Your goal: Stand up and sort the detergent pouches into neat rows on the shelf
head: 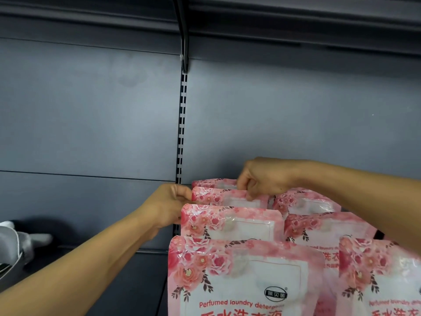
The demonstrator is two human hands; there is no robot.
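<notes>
The left hand curls its fingers round the left edge of a glossy pink rose-printed plastic detergent pouch, with bare dark grey metal back panel left of them. The right hand pinches that pouch's top edge; more pouches stand upright in rows below and right of its fingers.

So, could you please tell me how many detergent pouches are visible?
7: four in the left row, three in the right. More may be hidden.
</notes>
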